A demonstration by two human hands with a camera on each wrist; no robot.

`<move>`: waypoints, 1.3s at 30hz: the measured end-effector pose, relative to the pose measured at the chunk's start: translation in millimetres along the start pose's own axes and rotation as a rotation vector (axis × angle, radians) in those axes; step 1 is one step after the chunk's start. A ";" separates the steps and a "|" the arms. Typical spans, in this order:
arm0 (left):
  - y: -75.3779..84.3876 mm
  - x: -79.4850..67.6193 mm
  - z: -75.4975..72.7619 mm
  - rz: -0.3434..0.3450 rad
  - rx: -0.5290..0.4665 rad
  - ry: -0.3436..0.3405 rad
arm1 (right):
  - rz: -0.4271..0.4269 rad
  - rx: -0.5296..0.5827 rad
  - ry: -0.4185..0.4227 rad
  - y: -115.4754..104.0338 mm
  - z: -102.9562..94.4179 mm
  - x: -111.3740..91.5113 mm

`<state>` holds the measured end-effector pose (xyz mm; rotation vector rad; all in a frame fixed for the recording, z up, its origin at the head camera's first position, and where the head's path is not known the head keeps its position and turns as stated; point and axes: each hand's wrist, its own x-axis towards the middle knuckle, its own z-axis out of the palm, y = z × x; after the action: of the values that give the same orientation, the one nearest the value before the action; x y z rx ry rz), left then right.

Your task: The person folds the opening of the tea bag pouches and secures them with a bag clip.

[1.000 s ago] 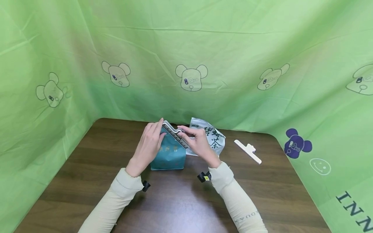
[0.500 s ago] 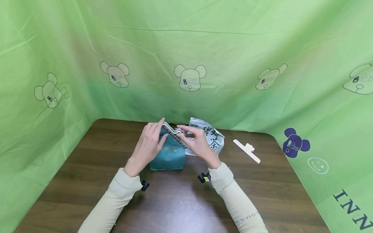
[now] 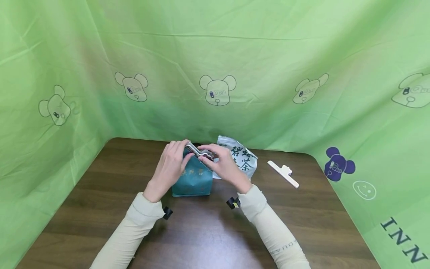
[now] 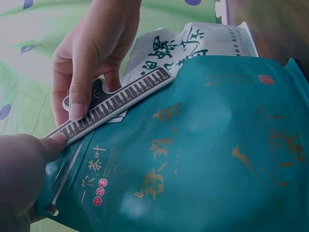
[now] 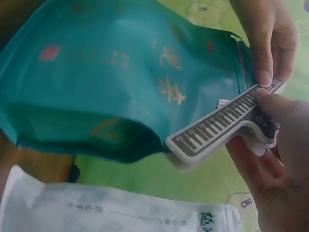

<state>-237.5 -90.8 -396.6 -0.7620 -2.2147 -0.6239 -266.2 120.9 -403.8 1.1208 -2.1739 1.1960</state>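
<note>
A teal tea pouch [image 3: 192, 184] with gold lettering stands on the table. Across its top lies a bag clip [image 4: 137, 91] with a piano-key pattern, slanting down to the right in the head view. My left hand [image 3: 169, 166] grips the pouch's upper left corner, its thumb against that end of the clip. With thumb and fingers, my right hand [image 3: 226, 164] pinches the clip's dark handle [image 5: 263, 124] at mid-length. In the right wrist view, the clip's free end [image 5: 186, 145] sits along the pouch's side edge. Part of the pouch's top is hidden behind the clip and hands.
A white tea pouch [image 3: 248, 164] with black characters leans behind the right hand. Farther right, a white clip [image 3: 284, 174] lies on the brown wooden table [image 3: 201, 228]. Green cloth [image 3: 215, 48] with bear-head prints hangs around the back and sides.
My right hand has shifted slightly left along the clip, its fingers now covering more of the middle. The left fingertips have lowered a little over the clip's upper end. The view has drifted slightly.
</note>
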 end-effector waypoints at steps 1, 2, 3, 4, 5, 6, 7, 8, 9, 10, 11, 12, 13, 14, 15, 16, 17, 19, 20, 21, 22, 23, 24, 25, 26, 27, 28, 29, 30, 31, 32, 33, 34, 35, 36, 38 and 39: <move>0.4 0.0 -0.5 0.003 0.007 -0.001 | -0.014 -0.025 -0.017 -0.4 -0.3 0.7; 0.5 -0.2 -0.7 0.006 0.016 -0.001 | -0.028 -0.048 -0.037 -1.1 -0.4 1.2; 0.8 -0.4 -1.0 0.011 0.025 0.001 | -0.043 -0.079 -0.057 -2.0 -0.3 1.6; 1.2 -0.6 -1.2 0.016 0.033 0.005 | -0.058 -0.109 -0.075 -2.7 0.0 1.9; 1.4 -0.7 -1.2 0.020 0.040 0.009 | -0.073 -0.134 -0.089 -3.7 0.4 2.3; 2.0 -0.6 -1.5 0.024 0.048 0.014 | -0.091 -0.163 -0.099 -4.7 0.9 3.0; 2.6 -0.4 -1.8 0.028 0.055 0.017 | -0.108 -0.190 -0.104 -6.0 1.3 3.5; 3.2 -0.4 -2.0 0.030 0.062 0.020 | -0.120 -0.217 -0.108 -7.3 1.6 3.8; 3.9 -0.3 -2.4 0.031 0.068 0.023 | -0.129 -0.244 -0.110 -8.4 1.9 4.0; 4.3 -0.3 -2.8 0.032 0.069 0.024 | -0.133 -0.264 -0.111 -9.6 2.2 4.1; 4.6 -0.4 -3.1 0.032 0.069 0.024 | -0.135 -0.284 -0.114 -11.0 2.5 4.1; 5.0 -0.4 -3.8 0.035 0.070 0.024 | -0.135 -0.303 -0.120 -12.4 2.7 4.0; 5.0 -0.6 -4.2 0.037 0.067 0.025 | -0.133 -0.321 -0.126 -14.0 2.9 3.7; 4.8 -0.9 -4.6 0.039 0.064 0.026 | -0.129 -0.335 -0.135 -15.4 3.1 3.5; 4.2 -1.1 -4.8 0.039 0.059 0.027 | -0.122 -0.347 -0.143 -16.8 3.3 3.4; 3.5 -1.0 -5.2 0.039 0.052 0.028 | -0.115 -0.355 -0.150 -18.3 3.4 3.5; 2.4 -0.6 -5.4 0.038 0.044 0.027 | -0.104 -0.363 -0.156 -19.5 3.6 3.8; -0.5 1.7 -5.8 0.033 0.032 0.024 | -0.081 -0.374 -0.163 -20.9 4.1 6.1; -2.4 3.5 -5.7 0.030 0.026 0.021 | -0.067 -0.376 -0.166 -21.2 4.3 7.9; -4.6 5.9 -5.6 0.025 0.024 0.017 | -0.052 -0.381 -0.168 -21.2 4.6 10.2; -6.8 8.8 -5.7 0.021 0.022 0.013 | -0.036 -0.384 -0.169 -20.9 4.9 13.0; -9.3 11.9 -5.5 0.017 0.020 0.007 | -0.022 -0.387 -0.169 -20.4 5.3 16.0; -12.0 15.2 -5.3 0.013 0.019 0.001 | -0.010 -0.388 -0.168 -19.7 5.5 19.3; -15.2 18.6 -4.7 0.010 0.018 -0.006 | 0.001 -0.386 -0.167 -18.1 6.1 22.6; -18.7 22.3 -3.9 0.005 0.017 -0.011 | 0.011 -0.384 -0.161 -16.1 6.8 26.3; -22.1 26.1 -3.2 0.000 0.015 -0.014 | 0.019 -0.381 -0.152 -13.3 7.7 30.0; -25.6 30.1 -2.1 -0.003 0.013 -0.016 | 0.026 -0.376 -0.140 -10.1 8.8 33.7; -29.1 34.0 -0.6 -0.006 0.011 -0.018 | 0.032 -0.374 -0.128 -6.8 10.0 37.1; -32.4 37.7 1.0 -0.009 0.009 -0.018 | 0.039 -0.370 -0.114 -3.1 11.3 40.1; -35.6 41.0 3.1 -0.011 0.008 -0.020 | 0.048 -0.368 -0.102 0.9 12.8 42.7; -38.6 43.8 5.4 -0.014 0.008 -0.023 | 0.057 -0.366 -0.090 4.6 14.2 45.0; -41.6 45.6 8.1 -0.019 0.010 -0.029 | 0.068 -0.364 -0.086 8.4 15.7 46.5; -44.3 46.8 10.9 -0.024 0.014 -0.035 | 0.077 -0.365 -0.084 11.8 17.1 47.6; -46.5 47.1 13.2 -0.029 0.017 -0.040 | 0.084 -0.365 -0.087 14.8 18.4 48.1; -48.4 46.9 15.6 -0.034 0.017 -0.044 | 0.089 -0.363 -0.090 17.5 19.6 48.5; -51.7 45.6 19.6 -0.043 0.021 -0.045 | 0.089 -0.363 -0.090 22.2 21.7 49.2; -53.2 44.7 21.0 -0.047 0.022 -0.043 | 0.084 -0.362 -0.090 24.2 22.8 49.4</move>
<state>-308.8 -100.6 -387.7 -0.7194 -2.2806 -0.6104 -314.4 87.0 -395.3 0.9507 -2.4026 0.7506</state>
